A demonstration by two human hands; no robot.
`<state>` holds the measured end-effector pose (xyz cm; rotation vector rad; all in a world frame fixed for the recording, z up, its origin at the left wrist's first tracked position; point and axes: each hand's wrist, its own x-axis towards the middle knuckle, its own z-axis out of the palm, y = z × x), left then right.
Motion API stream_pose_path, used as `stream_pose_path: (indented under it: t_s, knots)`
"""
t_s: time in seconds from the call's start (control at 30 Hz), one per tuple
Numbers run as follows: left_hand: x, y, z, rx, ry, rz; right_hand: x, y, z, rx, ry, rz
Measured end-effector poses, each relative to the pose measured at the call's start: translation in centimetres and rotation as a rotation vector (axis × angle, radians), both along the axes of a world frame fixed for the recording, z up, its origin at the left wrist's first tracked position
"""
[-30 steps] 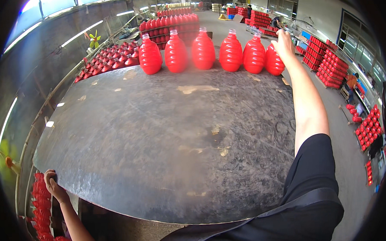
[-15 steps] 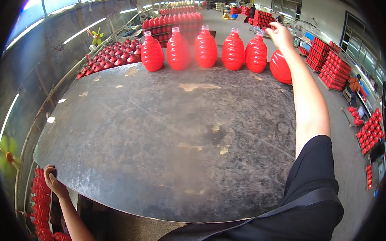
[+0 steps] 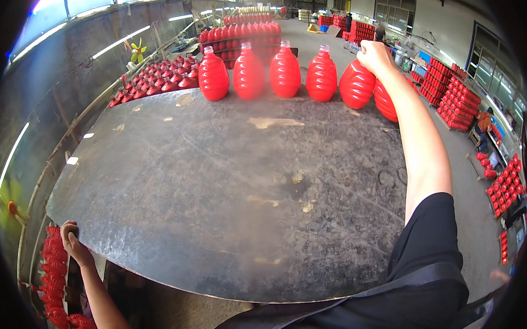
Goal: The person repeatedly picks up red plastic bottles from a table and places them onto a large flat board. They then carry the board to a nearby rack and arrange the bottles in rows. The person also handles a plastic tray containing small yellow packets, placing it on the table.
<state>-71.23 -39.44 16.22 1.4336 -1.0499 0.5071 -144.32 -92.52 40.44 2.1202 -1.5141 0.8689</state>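
Several red, ribbed bottles with clear necks stand in a row along the far edge of a dark, scuffed tabletop (image 3: 217, 178). My right arm is stretched out over the right side. My right hand (image 3: 377, 58) is closed at the top of a tilted red bottle (image 3: 358, 87), hiding its neck. Partly behind my forearm is the last red bottle (image 3: 384, 102). To the left stand an upright bottle (image 3: 322, 78) and others like it. At the near left corner, my left hand (image 3: 74, 240) is wrapped round the table's edge.
Red ribbed pieces (image 3: 55, 273) hang or stack below the left corner. Beyond the far left edge lie many red bottles (image 3: 154, 81), with a stacked rack (image 3: 240, 36) behind. Red stacks (image 3: 457, 97) line the right aisle. A yellow-green fan (image 3: 136, 50) stands by the left wall.
My right hand has gone from reaching with fingers apart to closing on the bottle's neck. That bottle has gone from upright to tilted. My left hand keeps its place on the table edge.
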Motion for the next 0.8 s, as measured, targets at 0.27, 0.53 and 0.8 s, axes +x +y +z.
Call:
stream_pose_path:
  t_s: [0.27,0.53,0.8]
  knots:
    - [0.0,-0.1,0.0,-0.019,-0.034,-0.012,5.7,1.5,1.3,0.315,-0.031,0.14]
    - [0.2,0.0,-0.1,-0.022,-0.046,-0.021,9.0,1.0,0.3,0.513,-0.285,0.14]
    - [-0.2,-0.2,0.0,-0.031,-0.055,-0.027,9.3,4.6,1.7,0.429,-0.002,0.108]
